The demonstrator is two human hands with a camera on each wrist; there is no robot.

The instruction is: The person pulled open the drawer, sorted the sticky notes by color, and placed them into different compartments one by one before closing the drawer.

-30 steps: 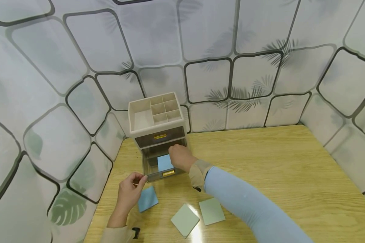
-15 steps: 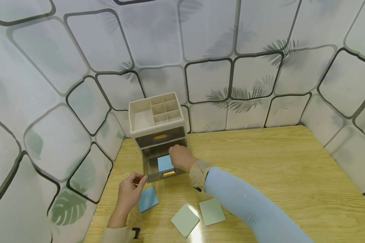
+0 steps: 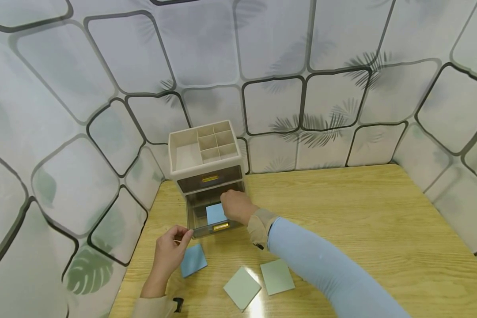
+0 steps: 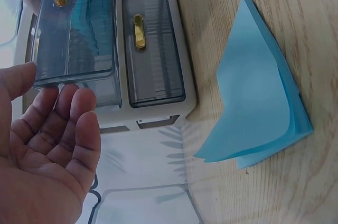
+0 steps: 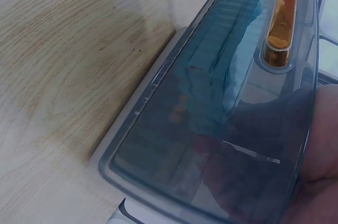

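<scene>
At left, we see the left hand (image 3: pixel 168 249) pinching the pulled-out, smoky lower drawer (image 3: pixel 202 231) by a corner, near 1 blue sticky-note pad (image 3: pixel 193 260) with curling leaves on the wooden table (image 3: pixel 342 207). The cream organizer (image 3: pixel 204 168) has 1 large and 6 small top compartments (image 3: pixel 187 157) over a closed upper drawer (image 3: pixel 192 182). Its lower drawer holds a light-blue paper pad (image 3: pixel 214 214), the right hand (image 3: pixel 237 206) inside at that pad's right, its grip something we cannot tell, and farther right lie 2 pale green pads (image 3: pixel 242 289).

My bare left hand (image 3: pixel 169 248) sets its thumb (image 4: pixel 19 80) opposite curled fingers (image 4: pixel 85 142); my light-blue-sleeved right arm (image 3: pixel 319 260) reaches forward, its bare right hand (image 3: pixel 238 207) apparently curled, fingertips hidden from me.
</scene>
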